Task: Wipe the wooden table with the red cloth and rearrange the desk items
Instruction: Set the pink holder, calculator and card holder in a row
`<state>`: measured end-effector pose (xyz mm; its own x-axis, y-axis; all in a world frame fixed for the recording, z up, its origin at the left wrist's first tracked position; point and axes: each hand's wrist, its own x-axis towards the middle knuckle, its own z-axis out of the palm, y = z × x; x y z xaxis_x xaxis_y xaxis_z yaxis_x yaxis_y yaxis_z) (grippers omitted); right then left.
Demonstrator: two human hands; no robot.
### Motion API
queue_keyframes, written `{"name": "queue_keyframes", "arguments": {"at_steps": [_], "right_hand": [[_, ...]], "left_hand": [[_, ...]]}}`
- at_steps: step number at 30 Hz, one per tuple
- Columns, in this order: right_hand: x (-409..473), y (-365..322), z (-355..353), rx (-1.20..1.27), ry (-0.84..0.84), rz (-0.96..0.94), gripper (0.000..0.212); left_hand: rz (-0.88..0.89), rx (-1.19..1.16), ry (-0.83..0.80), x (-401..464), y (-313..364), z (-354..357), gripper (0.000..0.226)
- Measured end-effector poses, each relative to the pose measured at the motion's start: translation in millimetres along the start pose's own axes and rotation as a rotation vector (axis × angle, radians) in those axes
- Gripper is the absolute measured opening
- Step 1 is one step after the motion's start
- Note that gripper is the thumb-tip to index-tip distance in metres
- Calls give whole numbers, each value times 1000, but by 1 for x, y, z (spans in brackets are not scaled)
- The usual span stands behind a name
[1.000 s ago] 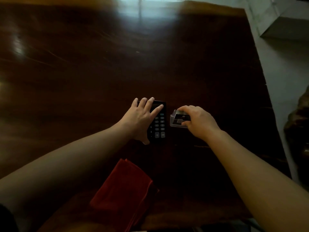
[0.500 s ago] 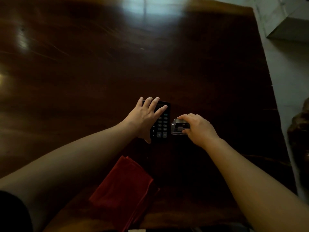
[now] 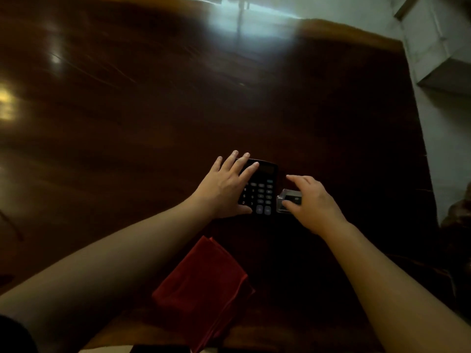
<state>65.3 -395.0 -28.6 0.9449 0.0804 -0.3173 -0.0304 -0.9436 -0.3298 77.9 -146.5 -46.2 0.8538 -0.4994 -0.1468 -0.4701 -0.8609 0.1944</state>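
Note:
My left hand (image 3: 224, 189) lies flat with spread fingers on the left half of a black calculator (image 3: 263, 192) on the dark wooden table (image 3: 153, 110). Just right of the calculator sits a small clear plastic box (image 3: 283, 200) with something dark inside. My right hand (image 3: 313, 202) hovers over it, fingers loosened and the index stretched forward, with the thumb still touching the box. A folded red cloth (image 3: 204, 289) lies on the table near its front edge, between my forearms, and neither hand touches it.
A dark flat object (image 3: 160, 349) and a white sheet (image 3: 107, 349) peek in at the bottom edge. The table's right edge runs beside pale floor, where a white cabinet (image 3: 438, 42) stands at the top right. A brown shape (image 3: 458, 212) sits at the far right.
My right hand has loosened its grip on the clear box and its fingers have opened. The box now sits close against the calculator. My left hand stays on the calculator.

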Motion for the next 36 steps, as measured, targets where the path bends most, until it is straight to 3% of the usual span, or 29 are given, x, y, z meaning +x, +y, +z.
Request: {"name": "queue_keyframes", "arguments": {"at_steps": [4, 8, 19, 28, 33, 36], "right_hand": [[-12, -40, 4, 104, 65, -88, 65], [-20, -90, 16, 232, 19, -136, 65], [-33, -252, 70, 143, -196, -441, 64], [-48, -358, 114, 10, -351, -589, 66], [-55, -392, 139, -34, -442, -639, 68], [-58, -404, 149, -61, -478, -655, 71]], "left_hand": [[-211, -171, 114, -47, -22, -18, 101], [-401, -237, 212, -102, -52, -29, 95], [-912, -275, 467, -277, -155, -31, 79], [-1357, -89, 668, -409, -221, -14, 94], [-1566, -231, 628, -450, -248, -1, 115], [-1590, -306, 613, -460, -260, 7, 123]]}}
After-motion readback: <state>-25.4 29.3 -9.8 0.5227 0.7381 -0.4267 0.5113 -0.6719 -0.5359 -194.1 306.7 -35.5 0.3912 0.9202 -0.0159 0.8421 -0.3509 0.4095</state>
